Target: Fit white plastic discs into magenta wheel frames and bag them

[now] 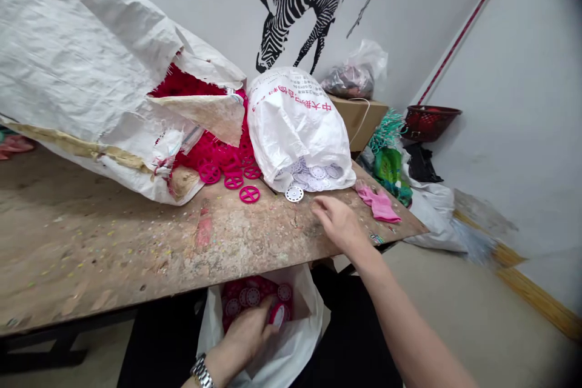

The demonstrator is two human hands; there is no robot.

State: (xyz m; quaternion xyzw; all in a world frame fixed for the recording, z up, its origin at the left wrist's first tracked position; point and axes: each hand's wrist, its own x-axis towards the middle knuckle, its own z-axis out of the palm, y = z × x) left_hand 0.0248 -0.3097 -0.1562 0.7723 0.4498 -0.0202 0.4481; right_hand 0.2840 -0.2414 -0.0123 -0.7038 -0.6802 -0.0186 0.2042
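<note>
Disc (278,315) in left hand (245,336), half hidden

A single head-worn camera sits at the person's head and faces forward and down. The view looks across a wooden counter (113,254) at close range toward a printed wall (309,12). The left hand (245,336) and right hand (336,224) enter from the lower frame edge. The wide-angle image curves near its edges and darkens at the right corners.
</note>
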